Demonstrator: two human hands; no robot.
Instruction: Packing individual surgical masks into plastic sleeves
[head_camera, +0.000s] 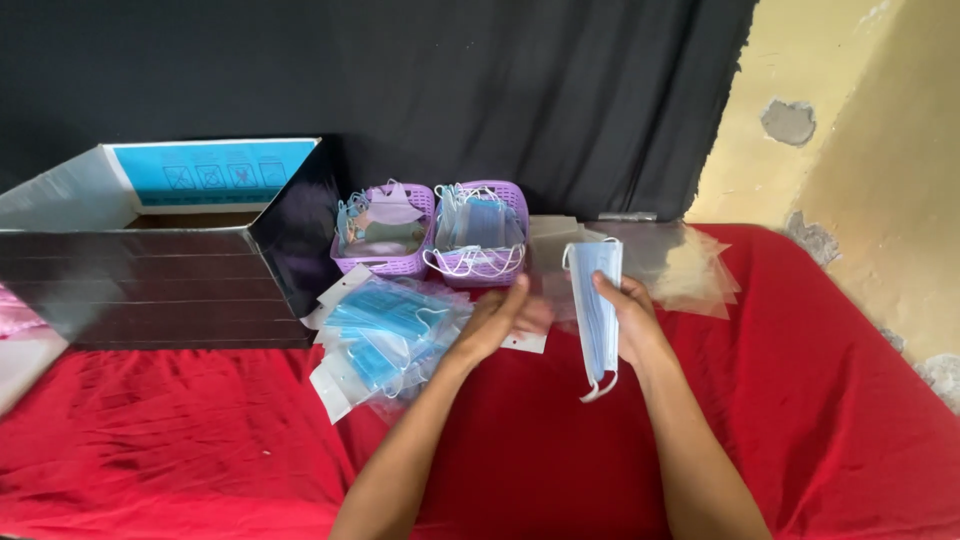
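Two bare forearms reach up from the near edge over a surface covered in red cloth (800, 420). The right hand (628, 318) holds a folded light-blue face mask (597, 310) upright, fingers curled around its long edge and thumb on the near side; the mask's white ear loops dangle below the hand, just above the cloth. The left hand (500, 322) lies beside it with fingers stretched out flat and loosely spread, resting on a clear plastic sleeve (528, 342) that lies on the cloth; it grips nothing that can be seen.

Just left of the left hand lies a heap of bagged blue masks (385, 335) in clear sleeves with white header tabs. Beyond the hands, a loose stack of empty clear sleeves (690, 265) fans out to the right. Farther back stand two purple baskets side by side: the left basket (385, 262) holds a few masks, the right basket (482, 262) is full of blue masks with white loops spilling over its rim. At far left sits an open cardboard box (180, 270) with dark sides. A black curtain (450, 90) hangs behind everything.
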